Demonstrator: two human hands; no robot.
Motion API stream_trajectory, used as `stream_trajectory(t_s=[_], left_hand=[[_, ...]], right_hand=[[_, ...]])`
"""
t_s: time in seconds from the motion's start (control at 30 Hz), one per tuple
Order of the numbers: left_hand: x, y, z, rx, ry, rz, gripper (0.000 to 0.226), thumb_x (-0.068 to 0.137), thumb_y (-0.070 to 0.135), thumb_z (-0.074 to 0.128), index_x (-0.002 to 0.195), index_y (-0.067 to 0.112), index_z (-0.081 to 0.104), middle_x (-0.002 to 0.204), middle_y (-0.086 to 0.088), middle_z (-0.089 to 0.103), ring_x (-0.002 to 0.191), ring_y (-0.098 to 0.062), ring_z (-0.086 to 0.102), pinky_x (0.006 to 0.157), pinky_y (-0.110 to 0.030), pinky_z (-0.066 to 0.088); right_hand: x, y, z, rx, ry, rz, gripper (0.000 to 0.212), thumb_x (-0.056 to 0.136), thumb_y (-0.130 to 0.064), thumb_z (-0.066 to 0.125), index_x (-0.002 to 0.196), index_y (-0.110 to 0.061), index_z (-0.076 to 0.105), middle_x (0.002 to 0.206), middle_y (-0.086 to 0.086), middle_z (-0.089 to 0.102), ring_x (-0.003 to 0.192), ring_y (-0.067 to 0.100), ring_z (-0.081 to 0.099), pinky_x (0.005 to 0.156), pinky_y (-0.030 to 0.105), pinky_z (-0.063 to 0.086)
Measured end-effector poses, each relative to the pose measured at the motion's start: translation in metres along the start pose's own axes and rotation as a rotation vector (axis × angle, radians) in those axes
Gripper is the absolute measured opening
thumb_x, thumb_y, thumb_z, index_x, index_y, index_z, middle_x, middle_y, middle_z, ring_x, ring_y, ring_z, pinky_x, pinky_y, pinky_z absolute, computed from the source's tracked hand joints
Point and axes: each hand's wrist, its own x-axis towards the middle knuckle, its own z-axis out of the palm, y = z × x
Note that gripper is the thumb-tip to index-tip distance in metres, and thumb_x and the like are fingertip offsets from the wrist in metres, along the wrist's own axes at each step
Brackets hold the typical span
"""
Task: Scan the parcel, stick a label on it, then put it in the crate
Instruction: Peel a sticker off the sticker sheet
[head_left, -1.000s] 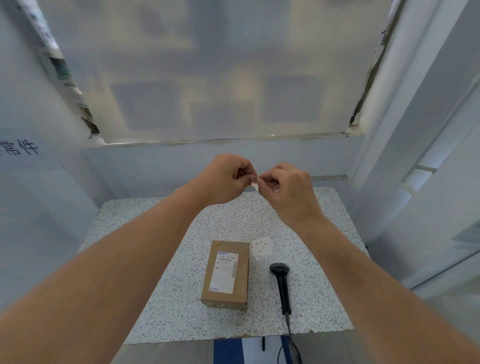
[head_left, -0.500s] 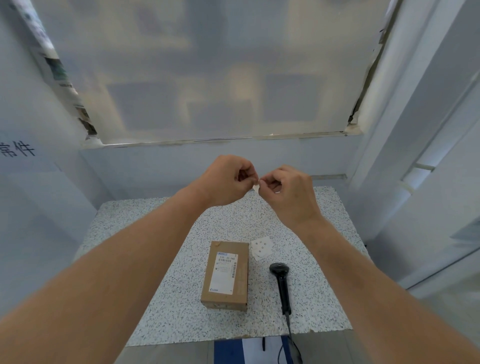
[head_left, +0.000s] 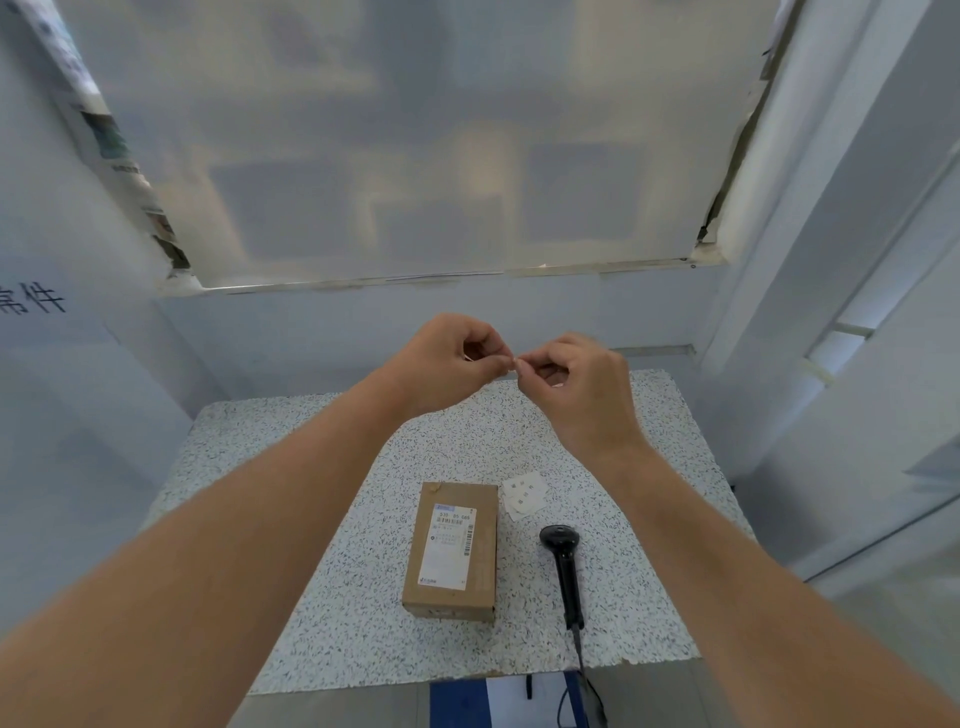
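A small brown cardboard parcel (head_left: 452, 551) with a white shipping label on top lies flat on the speckled table (head_left: 322, 597). A black handheld scanner (head_left: 563, 564) lies just right of it, its cable trailing off the front edge. A white sheet of small labels (head_left: 524, 494) rests behind the scanner, beside the parcel's far right corner. My left hand (head_left: 447, 364) and my right hand (head_left: 582, 384) are raised above the table's far half, fingertips pinched together on a tiny white label (head_left: 514, 365) between them.
White walls close in on the left and right of the table, and a frosted window (head_left: 415, 145) stands behind it. Part of a blue crate (head_left: 457, 704) shows below the table's front edge.
Both hands stay pinched together above the table, drifting slightly. The parcel, scanner and label sheet have not moved.
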Motion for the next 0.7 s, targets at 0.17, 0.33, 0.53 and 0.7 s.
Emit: stream_trajectory(t_s=[0.17,0.33,0.53,0.7], left_hand=[[0.002,0.0019,-0.0006,-0.001,0.007,0.0,0.007,0.092,0.019,0.075,0.088,0.013,0.077,0.083,-0.014,0.076,0.084,-0.039,0.072,0.078,-0.058,0.059],[0.0055,0.0016,0.0003,0.014,0.019,0.013,0.007,0.09,0.017,0.075,0.085,0.014,0.077,0.08,-0.01,0.077,0.081,-0.035,0.073,0.078,-0.053,0.061],[0.0071,0.0077,0.002,0.066,0.018,0.083,0.007,0.09,0.011,0.072,0.084,0.009,0.074,0.08,-0.008,0.075,0.072,-0.024,0.07,0.073,-0.043,0.06],[0.0085,0.0044,0.005,0.129,0.011,0.152,0.006,0.088,0.012,0.07,0.083,0.011,0.072,0.083,-0.006,0.073,0.081,-0.028,0.07,0.078,-0.05,0.059]], right_hand=[[0.0008,0.0006,-0.0013,-0.004,-0.01,-0.054,0.009,0.088,-0.014,0.083,0.093,-0.006,0.082,0.085,0.003,0.072,0.07,0.01,0.068,0.071,0.016,0.058],[0.002,0.0012,-0.0018,-0.039,-0.01,-0.097,0.009,0.088,-0.012,0.083,0.093,-0.005,0.082,0.085,0.004,0.071,0.071,0.015,0.069,0.07,0.03,0.062],[0.0011,0.0012,-0.0023,-0.021,0.017,-0.062,0.008,0.088,-0.014,0.083,0.09,-0.007,0.082,0.083,0.003,0.071,0.07,0.013,0.069,0.069,0.026,0.061],[-0.0002,-0.001,-0.0029,-0.006,0.027,0.007,0.007,0.086,-0.015,0.083,0.086,-0.009,0.082,0.081,0.0,0.07,0.066,0.0,0.062,0.066,0.007,0.049]])
